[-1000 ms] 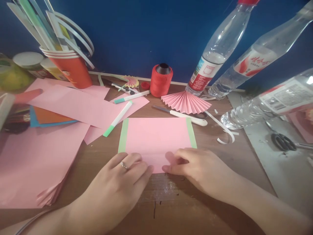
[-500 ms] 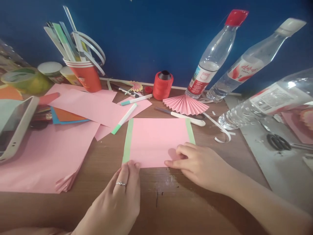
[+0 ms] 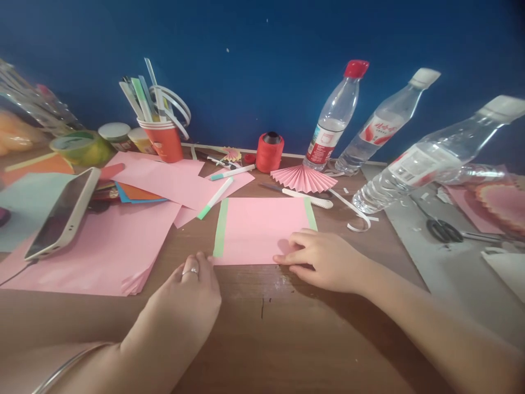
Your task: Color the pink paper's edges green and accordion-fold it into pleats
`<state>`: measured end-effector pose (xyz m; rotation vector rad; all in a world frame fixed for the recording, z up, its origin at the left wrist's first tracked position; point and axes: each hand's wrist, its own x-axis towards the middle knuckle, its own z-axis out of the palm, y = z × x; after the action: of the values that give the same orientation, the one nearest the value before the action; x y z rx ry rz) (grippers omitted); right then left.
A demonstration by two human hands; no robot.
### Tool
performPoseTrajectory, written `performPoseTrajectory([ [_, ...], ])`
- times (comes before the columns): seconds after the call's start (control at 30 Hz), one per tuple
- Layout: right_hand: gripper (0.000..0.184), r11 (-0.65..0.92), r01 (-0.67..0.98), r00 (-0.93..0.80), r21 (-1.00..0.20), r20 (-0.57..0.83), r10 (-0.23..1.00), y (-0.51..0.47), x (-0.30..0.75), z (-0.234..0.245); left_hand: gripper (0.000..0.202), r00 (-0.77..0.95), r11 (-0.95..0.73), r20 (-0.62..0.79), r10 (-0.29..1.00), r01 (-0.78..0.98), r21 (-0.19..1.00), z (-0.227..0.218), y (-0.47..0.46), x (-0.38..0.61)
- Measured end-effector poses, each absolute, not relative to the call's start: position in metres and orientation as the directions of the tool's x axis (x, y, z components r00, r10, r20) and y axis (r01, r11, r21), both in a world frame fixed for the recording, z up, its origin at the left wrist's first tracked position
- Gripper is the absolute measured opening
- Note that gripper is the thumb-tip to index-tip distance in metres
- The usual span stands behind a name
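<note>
A pink paper sheet (image 3: 262,227) with green strips along its left and right edges lies flat on the wooden table (image 3: 287,334). My right hand (image 3: 324,260) rests on the sheet's near right corner, fingers stretched and pressed flat on the folded near edge. My left hand (image 3: 188,295), with a ring on one finger, lies on the table, fingertips touching the sheet's near left corner; it holds nothing.
A stack of pink paper (image 3: 94,251) and a phone (image 3: 61,213) lie at left. An orange cup (image 3: 166,139) of strips, red thread spool (image 3: 269,152), folded pink fan (image 3: 303,178), markers, a cutter and three water bottles (image 3: 334,117) line the back. Scissors (image 3: 447,230) lie at right.
My left hand slid from the middle of the sheet's near edge to its left corner. The near edge now lies folded flat. The camera tilted up, showing more of the wall.
</note>
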<state>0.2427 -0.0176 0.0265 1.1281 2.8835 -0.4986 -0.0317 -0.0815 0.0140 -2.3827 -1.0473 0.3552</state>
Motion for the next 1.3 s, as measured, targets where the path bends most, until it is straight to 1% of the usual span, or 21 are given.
performPoseTrajectory([
  [0.1, 0.03, 0.715, 0.643, -0.759, -0.276, -0.103, 0.643, -0.019, 0.241, 0.029, 0.032, 0.533, -0.525, -0.138, 0.835, 0.694, -0.493, 0.032, -0.08, -0.03],
  [0.13, 0.029, 0.726, 0.637, -0.765, -0.259, -0.096, 0.637, -0.02, 0.24, 0.03, 0.031, 0.528, -0.518, -0.128, 0.84, 0.707, -0.482, 0.039, -0.082, -0.026],
  [0.17, 0.027, 0.738, 0.63, -0.771, -0.24, -0.088, 0.63, -0.021, 0.239, 0.031, 0.032, 0.561, -0.527, -0.078, 0.824, 0.71, -0.468, 0.043, -0.084, -0.022],
  [0.2, 0.025, 0.75, 0.625, -0.777, -0.218, -0.08, 0.624, -0.022, 0.237, 0.031, 0.036, 0.618, -0.557, -0.007, 0.786, 0.703, -0.443, 0.046, -0.086, -0.016],
  [0.27, 0.022, 0.77, 0.615, -0.786, -0.171, -0.063, 0.615, -0.023, 0.235, 0.032, 0.045, 0.755, -0.667, 0.131, 0.643, 0.636, -0.389, 0.045, -0.088, -0.004],
  [0.3, 0.02, 0.779, 0.609, -0.792, -0.151, -0.057, 0.608, -0.023, 0.234, 0.033, 0.048, 0.789, -0.703, 0.15, 0.596, 0.603, -0.378, 0.042, -0.086, 0.001],
  [0.33, 0.02, 0.787, 0.602, -0.798, -0.133, -0.053, 0.601, -0.023, 0.233, 0.033, 0.048, 0.804, -0.722, 0.145, 0.576, 0.584, -0.37, 0.038, -0.083, 0.005],
  [0.47, 0.02, 0.817, 0.573, -0.82, -0.064, -0.049, 0.571, -0.026, 0.23, 0.038, 0.037, 0.783, -0.752, -0.026, 0.621, 0.586, -0.303, 0.021, -0.066, 0.01],
  [0.57, 0.021, 0.815, 0.578, -0.816, -0.033, -0.014, 0.578, -0.035, 0.225, 0.037, 0.033, 0.763, -0.75, -0.078, 0.642, 0.604, -0.27, 0.016, -0.061, 0.01],
  [0.67, 0.031, 0.81, 0.585, -0.809, -0.037, 0.042, 0.586, -0.044, 0.217, 0.028, 0.034, 0.752, -0.741, -0.076, 0.655, 0.618, -0.263, 0.016, -0.062, 0.009],
  [0.77, 0.042, 0.829, 0.556, -0.827, -0.064, 0.06, 0.559, -0.043, 0.216, 0.018, 0.039, 0.734, -0.723, -0.065, 0.677, 0.645, -0.247, 0.014, -0.064, 0.005],
  [0.87, 0.037, 0.84, 0.536, -0.838, -0.084, 0.069, 0.542, -0.035, 0.229, 0.013, 0.049, 0.709, -0.702, -0.036, 0.704, 0.687, -0.188, 0.012, -0.066, -0.005],
  [0.97, 0.032, 0.816, 0.569, -0.812, -0.105, 0.084, 0.577, -0.029, 0.254, 0.01, 0.054, 0.695, -0.69, -0.003, 0.719, 0.714, -0.118, 0.01, -0.068, -0.02],
  [1.1, 0.031, 0.782, 0.609, -0.775, -0.131, 0.112, 0.622, -0.03, 0.292, 0.008, 0.058, 0.729, -0.722, 0.048, 0.682, 0.683, -0.114, 0.007, -0.07, -0.036],
  [1.2, 0.032, 0.76, 0.637, -0.751, -0.126, 0.119, 0.649, -0.036, 0.311, 0.011, 0.052, 0.739, -0.732, 0.077, 0.669, 0.673, -0.102, 0.006, -0.067, -0.039],
  [1.3, 0.028, 0.743, 0.656, -0.731, -0.133, 0.131, 0.67, -0.037, 0.315, 0.015, 0.037, 0.705, -0.709, 0.102, 0.702, 0.705, -0.003, 0.009, -0.061, -0.034],
])
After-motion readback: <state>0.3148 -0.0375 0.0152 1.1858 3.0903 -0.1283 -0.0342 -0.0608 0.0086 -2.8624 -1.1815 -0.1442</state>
